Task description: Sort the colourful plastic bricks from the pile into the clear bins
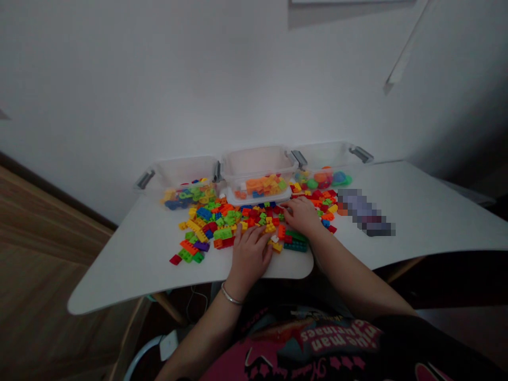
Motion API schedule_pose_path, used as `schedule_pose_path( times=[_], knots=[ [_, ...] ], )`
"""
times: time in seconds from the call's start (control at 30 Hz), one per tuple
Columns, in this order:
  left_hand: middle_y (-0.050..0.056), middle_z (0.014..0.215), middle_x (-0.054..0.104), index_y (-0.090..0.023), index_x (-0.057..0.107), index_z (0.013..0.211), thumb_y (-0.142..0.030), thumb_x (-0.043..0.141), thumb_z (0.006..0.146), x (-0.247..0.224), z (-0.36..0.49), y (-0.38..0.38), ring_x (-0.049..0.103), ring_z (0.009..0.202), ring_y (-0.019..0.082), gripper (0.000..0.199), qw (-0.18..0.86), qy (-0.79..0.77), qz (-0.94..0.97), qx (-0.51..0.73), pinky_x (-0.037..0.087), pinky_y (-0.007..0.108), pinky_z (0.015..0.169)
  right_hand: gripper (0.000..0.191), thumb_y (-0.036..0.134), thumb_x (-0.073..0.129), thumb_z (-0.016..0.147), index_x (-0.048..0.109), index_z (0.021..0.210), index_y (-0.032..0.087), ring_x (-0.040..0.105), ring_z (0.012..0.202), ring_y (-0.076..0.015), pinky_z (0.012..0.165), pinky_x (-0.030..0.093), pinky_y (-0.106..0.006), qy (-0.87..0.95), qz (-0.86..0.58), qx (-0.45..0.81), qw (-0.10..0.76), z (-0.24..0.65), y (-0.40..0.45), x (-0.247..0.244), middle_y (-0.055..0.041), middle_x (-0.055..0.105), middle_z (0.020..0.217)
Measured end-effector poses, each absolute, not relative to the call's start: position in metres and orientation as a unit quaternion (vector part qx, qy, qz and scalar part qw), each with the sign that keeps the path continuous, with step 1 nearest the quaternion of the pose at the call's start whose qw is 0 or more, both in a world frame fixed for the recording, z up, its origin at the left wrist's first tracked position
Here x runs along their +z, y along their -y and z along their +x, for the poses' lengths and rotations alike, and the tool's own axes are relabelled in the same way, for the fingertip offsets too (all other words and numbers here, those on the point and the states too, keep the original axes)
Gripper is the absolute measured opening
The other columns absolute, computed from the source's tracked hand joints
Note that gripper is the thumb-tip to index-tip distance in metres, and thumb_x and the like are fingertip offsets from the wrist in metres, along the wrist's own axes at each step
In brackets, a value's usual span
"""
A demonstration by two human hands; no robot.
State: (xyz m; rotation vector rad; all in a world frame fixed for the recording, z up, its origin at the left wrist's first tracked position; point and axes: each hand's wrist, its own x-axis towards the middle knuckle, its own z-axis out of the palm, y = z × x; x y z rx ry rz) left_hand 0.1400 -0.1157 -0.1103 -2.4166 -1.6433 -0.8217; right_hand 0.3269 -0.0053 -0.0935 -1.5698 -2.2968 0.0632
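A heap of colourful toy building bricks [230,218] spreads over the white table. My left hand [250,254] rests at the heap's near edge, fingers stretched out and apart over yellow and red bricks. At the right part of the heap is my right hand [304,216], its fingers bent inward close to the thumb, just in front of the middle bin. What they pinch, if anything, is too small to make out. Green long bricks [296,241] lie below its wrist. The middle clear bin [257,164] holds mostly orange and yellow pieces.
A left clear bin [186,172] holds mixed bricks; a right clear bin [329,153] has rounded colourful pieces. Both have grey latches and stand along the wall. A pixelated object [365,211] lies to the right. The table's [119,275] front edge curves inward near my body.
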Motion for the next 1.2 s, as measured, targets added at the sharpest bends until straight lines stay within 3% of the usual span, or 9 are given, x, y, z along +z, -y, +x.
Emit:
schedule_pose_path(
  times=[0.17, 0.53, 0.63, 0.83, 0.93, 1.07, 1.2],
  knots=[
    [0.004, 0.123, 0.067, -0.028, 0.067, 0.117, -0.026, 0.057, 0.09, -0.109, 0.14, 0.116, 0.058, 0.117, 0.025, 0.029, 0.048, 0.542, -0.795, -0.269, 0.022, 0.058, 0.118, 0.036, 0.03, 0.055, 0.086, 0.071, 0.117, 0.02, 0.057, 0.108, -0.027, 0.098, 0.041, -0.04, 0.817, -0.552, 0.06, 0.156, 0.332, 0.003, -0.093, -0.009, 0.072, 0.113],
    [0.004, 0.123, 0.068, -0.028, 0.067, 0.117, -0.026, 0.057, 0.09, -0.11, 0.141, 0.116, 0.058, 0.116, 0.025, 0.029, 0.053, 0.542, -0.794, -0.27, 0.021, 0.058, 0.119, 0.028, 0.038, 0.058, 0.088, 0.075, 0.103, 0.022, 0.062, 0.1, -0.0293, 0.089, 0.045, -0.041, 0.789, -0.587, 0.038, 0.178, 0.323, -0.003, -0.093, -0.0111, 0.074, 0.1],
    [0.004, 0.123, 0.067, -0.028, 0.067, 0.118, -0.026, 0.057, 0.09, -0.109, 0.14, 0.116, 0.058, 0.116, 0.025, 0.029, 0.049, 0.541, -0.796, -0.268, 0.021, 0.058, 0.119, 0.027, 0.037, 0.059, 0.087, 0.075, 0.102, 0.021, 0.063, 0.099, -0.0276, 0.091, 0.046, -0.041, 0.767, -0.595, 0.043, 0.237, 0.327, -0.005, -0.097, -0.01, 0.074, 0.099],
    [0.004, 0.123, 0.067, -0.027, 0.067, 0.117, -0.026, 0.058, 0.09, -0.109, 0.14, 0.117, 0.058, 0.117, 0.025, 0.029, 0.049, 0.543, -0.796, -0.263, 0.022, 0.059, 0.118, 0.036, 0.043, 0.061, 0.082, 0.072, 0.104, 0.017, 0.066, 0.08, -0.0212, 0.077, 0.054, -0.037, 0.636, -0.55, 0.194, 0.505, 0.335, -0.014, -0.096, -0.0092, 0.074, 0.093],
    [0.004, 0.123, 0.068, -0.027, 0.067, 0.116, -0.026, 0.058, 0.09, -0.109, 0.14, 0.117, 0.059, 0.117, 0.025, 0.028, 0.053, 0.542, -0.796, -0.263, 0.022, 0.059, 0.119, 0.042, 0.05, 0.063, 0.08, 0.071, 0.106, 0.018, 0.066, 0.077, -0.0191, 0.074, 0.056, -0.036, 0.593, -0.503, 0.22, 0.588, 0.334, -0.018, -0.081, -0.0072, 0.073, 0.091],
    [0.004, 0.122, 0.068, -0.027, 0.068, 0.115, -0.027, 0.059, 0.089, -0.109, 0.14, 0.116, 0.06, 0.115, 0.025, 0.027, 0.056, 0.542, -0.794, -0.268, 0.022, 0.059, 0.119, 0.039, 0.053, 0.063, 0.082, 0.069, 0.106, 0.022, 0.066, 0.094, -0.0199, 0.082, 0.055, -0.036, 0.576, -0.44, 0.205, 0.658, 0.327, -0.031, -0.049, -0.0067, 0.072, 0.103],
    [0.004, 0.122, 0.068, -0.027, 0.068, 0.114, -0.027, 0.058, 0.09, -0.109, 0.14, 0.115, 0.06, 0.115, 0.025, 0.026, 0.054, 0.54, -0.795, -0.271, 0.022, 0.06, 0.118, 0.038, 0.053, 0.06, 0.085, 0.068, 0.107, 0.024, 0.066, 0.095, -0.0188, 0.087, 0.053, -0.037, 0.614, -0.416, 0.179, 0.646, 0.31, -0.054, -0.027, -0.0056, 0.071, 0.105]
  ],
)
